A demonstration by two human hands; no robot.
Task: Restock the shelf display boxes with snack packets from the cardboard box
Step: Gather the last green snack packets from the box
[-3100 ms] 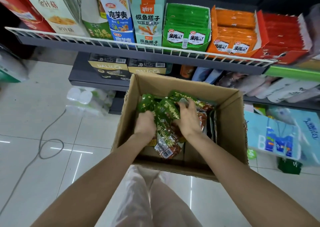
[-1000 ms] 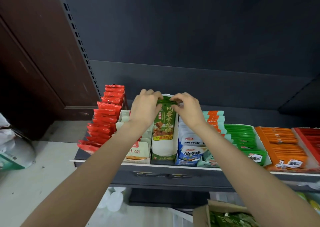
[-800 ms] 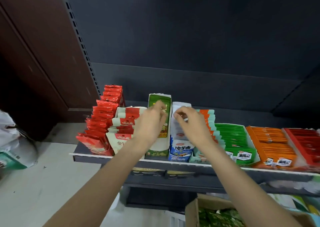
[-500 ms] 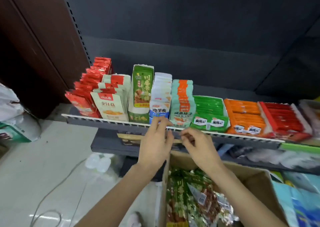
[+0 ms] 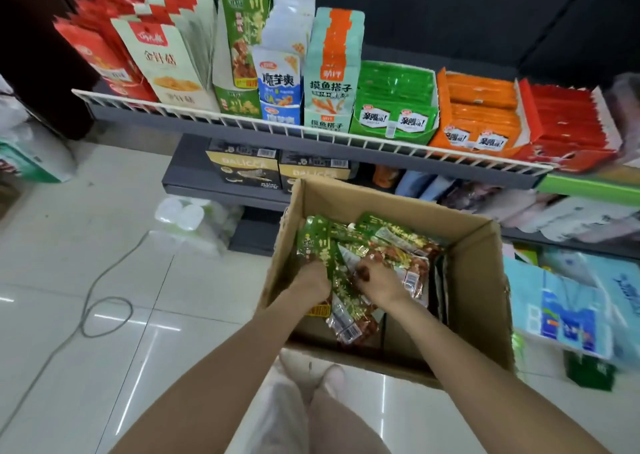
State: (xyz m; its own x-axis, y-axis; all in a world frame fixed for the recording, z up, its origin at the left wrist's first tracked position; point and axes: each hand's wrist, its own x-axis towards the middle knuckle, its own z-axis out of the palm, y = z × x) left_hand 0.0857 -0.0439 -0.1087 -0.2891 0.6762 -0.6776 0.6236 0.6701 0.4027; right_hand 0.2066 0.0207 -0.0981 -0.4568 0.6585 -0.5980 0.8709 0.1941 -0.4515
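Observation:
An open cardboard box (image 5: pixel 479 280) stands on the floor below the shelf, holding several green and red snack packets (image 5: pixel 398 242). Both my hands are down inside it. My left hand (image 5: pixel 311 285) curls round green packets at the box's left side, and one packet stands up above it. My right hand (image 5: pixel 379 284) digs its curled fingers into the packets just to the right. On the shelf above, the tall green display box (image 5: pixel 242 38) of the same snack stands between a white-and-red box and a blue one.
The shelf's white wire rail (image 5: pixel 311 135) runs above the box. Green (image 5: pixel 394 107), orange (image 5: pixel 481 114) and red (image 5: pixel 568 124) display boxes sit to the right. A grey cable (image 5: pixel 104 301) loops on the tiled floor at left. Blue bags (image 5: pixel 568 308) lean right of the box.
My hands left the green display box on the shelf, came down past the rail and went into the cardboard box, where they now hold packets. My view tilted downward.

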